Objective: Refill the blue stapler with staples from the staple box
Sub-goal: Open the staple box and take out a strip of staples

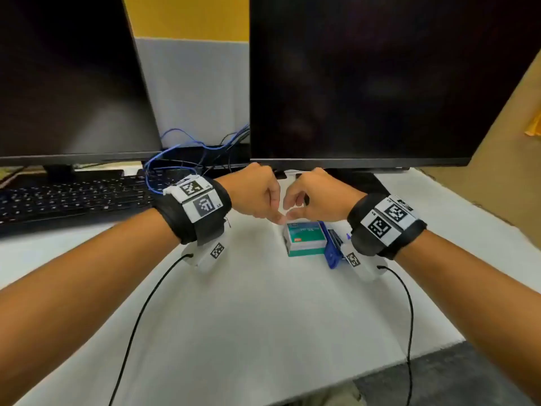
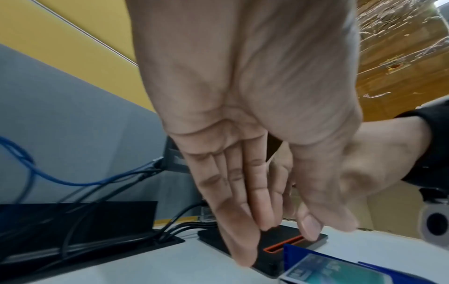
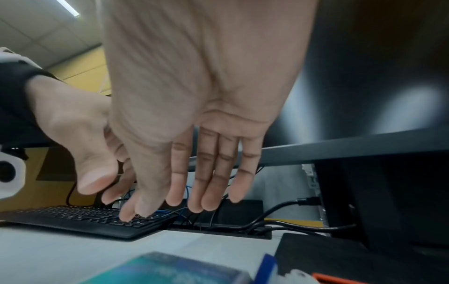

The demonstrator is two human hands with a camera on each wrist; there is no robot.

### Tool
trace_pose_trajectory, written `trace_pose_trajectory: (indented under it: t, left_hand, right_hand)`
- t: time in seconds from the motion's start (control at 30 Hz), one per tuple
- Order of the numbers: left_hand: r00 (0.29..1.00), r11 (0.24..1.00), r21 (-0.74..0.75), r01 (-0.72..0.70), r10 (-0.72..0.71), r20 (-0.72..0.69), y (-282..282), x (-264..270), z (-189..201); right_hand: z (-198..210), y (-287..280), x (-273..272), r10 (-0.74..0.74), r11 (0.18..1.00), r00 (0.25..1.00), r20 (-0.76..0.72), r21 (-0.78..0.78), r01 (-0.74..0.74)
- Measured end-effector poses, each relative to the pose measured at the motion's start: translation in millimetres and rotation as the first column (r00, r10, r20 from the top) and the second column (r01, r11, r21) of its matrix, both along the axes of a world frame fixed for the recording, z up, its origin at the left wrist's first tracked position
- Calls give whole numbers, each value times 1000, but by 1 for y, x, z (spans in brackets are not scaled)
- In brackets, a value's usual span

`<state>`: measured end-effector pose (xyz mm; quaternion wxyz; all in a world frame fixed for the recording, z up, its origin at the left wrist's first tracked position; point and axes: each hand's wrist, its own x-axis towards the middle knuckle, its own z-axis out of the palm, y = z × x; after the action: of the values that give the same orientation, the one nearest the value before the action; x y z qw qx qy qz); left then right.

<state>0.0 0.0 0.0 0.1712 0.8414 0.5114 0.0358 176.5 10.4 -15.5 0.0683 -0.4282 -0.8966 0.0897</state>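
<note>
Black wristbands point(image 1: 202, 212) with white coded tags

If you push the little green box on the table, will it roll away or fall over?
Probably neither. The staple box has flat sides and lies low on the table, so it should slide, not roll. It looks small and likely light, though staples could make it heavy for its size.

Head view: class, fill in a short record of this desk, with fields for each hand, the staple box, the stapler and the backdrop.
Left hand: raised above the staple box, thumb tip close to the other hand's; whether it holds anything cannot be told
Right hand: mirrors it
Staple box: teal, lying on the white table
Blue stapler: beside the box's right side, partly hidden
Backdrop: two dark monitors, black keyboard
</note>
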Motion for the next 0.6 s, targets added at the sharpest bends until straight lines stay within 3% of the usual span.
trace_pose_trajectory:
  t: [0.3, 0.6]
  left_hand:
    - [970, 993, -10, 115, -115, -214, 3, 36, -22]
    - [987, 1000, -9, 9, -10, -160, -3, 33, -41]
  right_hand:
    - [-26, -9, 48, -124, 986, 992, -2, -110, 123]
    - [-36, -20, 62, -141, 979, 989, -36, -155, 134]
